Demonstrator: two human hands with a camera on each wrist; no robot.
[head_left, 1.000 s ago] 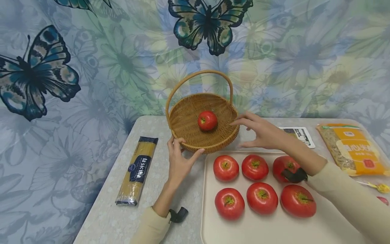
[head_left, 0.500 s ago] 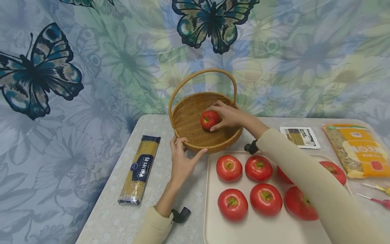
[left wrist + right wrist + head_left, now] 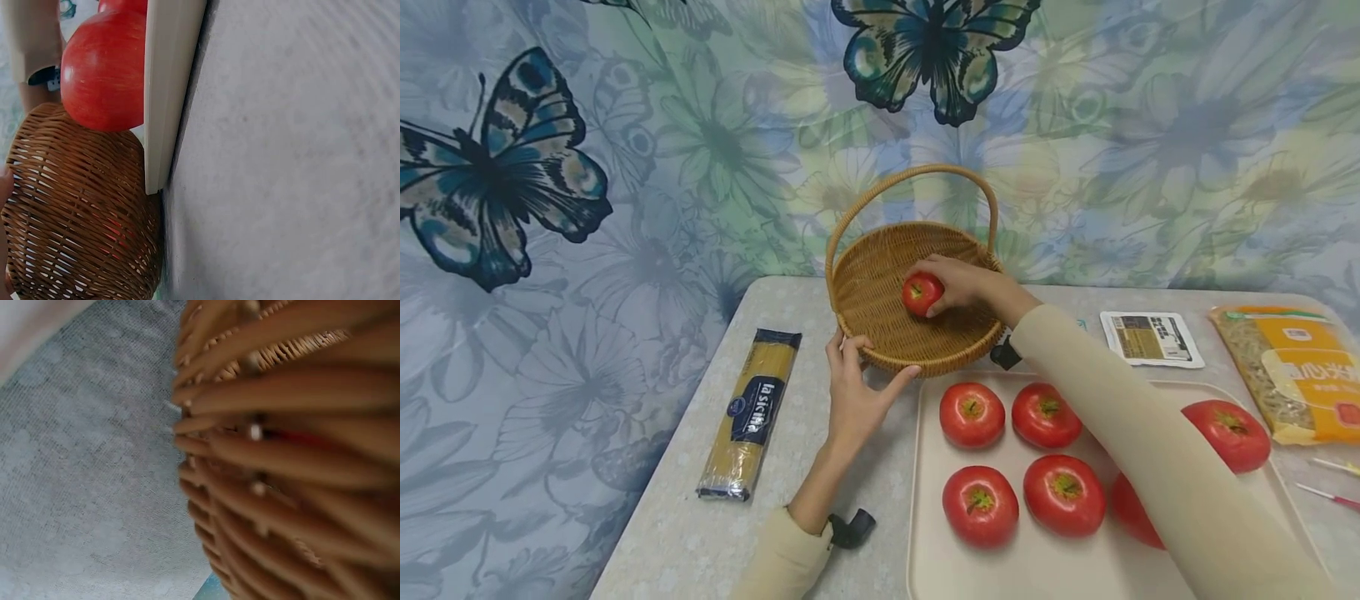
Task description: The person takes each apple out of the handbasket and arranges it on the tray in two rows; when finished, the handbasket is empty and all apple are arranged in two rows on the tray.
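A brown wicker basket [image 3: 887, 333] with a tall arched handle is at the back of the table, its opening facing me. My left hand [image 3: 859, 404] grips its near left rim, fingertips over the edge and thumb along the front. Inside, my right hand [image 3: 958, 283] holds a red apple [image 3: 919, 293] from its right side, fingers behind and thumb in front. Woven wicker fills much of the right wrist view and hides that hand there. In the left wrist view the basket's outer wall [image 3: 75, 200] is close, with fingertips at the left edge.
A cream tray [image 3: 928, 575] with several large red apples [image 3: 1064, 495] stands in front of the basket, partly under my right sleeve. A spaghetti pack [image 3: 751, 414] lies at left. At right are a flat white-edged packet [image 3: 1152, 339], an orange bag [image 3: 1292, 371] and thin sticks [image 3: 1330, 495].
My right hand has gone from beside the basket's right rim into it and taken hold of the apple. My left hand stays on the rim. The view has shifted slightly.
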